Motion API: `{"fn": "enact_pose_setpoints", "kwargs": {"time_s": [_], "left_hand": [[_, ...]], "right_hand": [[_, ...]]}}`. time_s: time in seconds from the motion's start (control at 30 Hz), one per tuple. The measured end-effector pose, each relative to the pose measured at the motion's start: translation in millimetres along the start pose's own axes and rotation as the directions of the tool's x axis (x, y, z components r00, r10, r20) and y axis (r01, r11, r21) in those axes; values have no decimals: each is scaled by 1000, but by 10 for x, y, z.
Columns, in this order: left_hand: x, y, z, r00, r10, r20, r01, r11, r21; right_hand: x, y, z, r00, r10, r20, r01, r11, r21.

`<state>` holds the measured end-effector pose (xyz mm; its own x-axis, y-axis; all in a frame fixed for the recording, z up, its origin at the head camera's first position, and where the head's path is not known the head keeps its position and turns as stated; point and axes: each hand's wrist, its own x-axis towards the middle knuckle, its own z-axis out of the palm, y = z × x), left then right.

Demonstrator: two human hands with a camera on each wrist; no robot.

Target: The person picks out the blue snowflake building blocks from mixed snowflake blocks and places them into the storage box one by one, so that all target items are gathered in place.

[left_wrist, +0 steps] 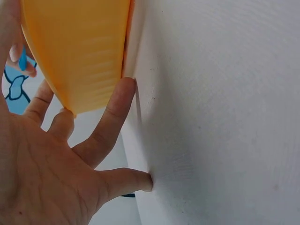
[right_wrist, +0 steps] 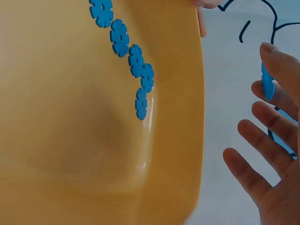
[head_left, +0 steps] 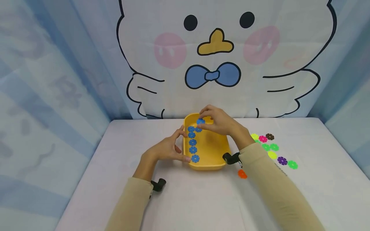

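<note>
At a yellow tray's (head_left: 212, 146) far end, the right hand (head_left: 217, 121) pinches a blue flower-shaped disc (right_wrist: 267, 81); the left hand (head_left: 165, 149), fingers spread, touches the tray's side.

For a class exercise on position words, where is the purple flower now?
In the head view, the purple flower lies on the table's right side, between a yellow flower and a green flower.

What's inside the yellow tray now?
Six blue flower pieces lie in the yellow tray, mostly along its left side; the floor beneath them is covered and can't be seen.
</note>
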<state>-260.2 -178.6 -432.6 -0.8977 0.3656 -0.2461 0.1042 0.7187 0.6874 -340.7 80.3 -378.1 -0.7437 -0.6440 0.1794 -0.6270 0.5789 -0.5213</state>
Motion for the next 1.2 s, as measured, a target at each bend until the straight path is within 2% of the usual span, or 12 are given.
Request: {"fn": "enact_pose_setpoints", "kwargs": {"time_s": [0.17,0.47,0.7,0.97,1.2], "left_hand": [[3,14,18,1000,-8,-11,8,1000,12],[5,4,8,1000,-4,-13,4,1000,9],[0,0,13,1000,14,-5,-14,1000,-2],[8,3,28,1000,7,-11,-7,1000,14],[9,-21,22,1000,20,-9,-19,1000,10]], "right_hand": [[21,22,80,1000,13,20,-14,999,42],[105,53,233,992,90,93,-99,989,105],[142,122,336,986,82,149,-87,996,32],[150,166,428,959,177,222,-183,983,4],[144,185,479,942,236,239,-240,971,-12]]}}
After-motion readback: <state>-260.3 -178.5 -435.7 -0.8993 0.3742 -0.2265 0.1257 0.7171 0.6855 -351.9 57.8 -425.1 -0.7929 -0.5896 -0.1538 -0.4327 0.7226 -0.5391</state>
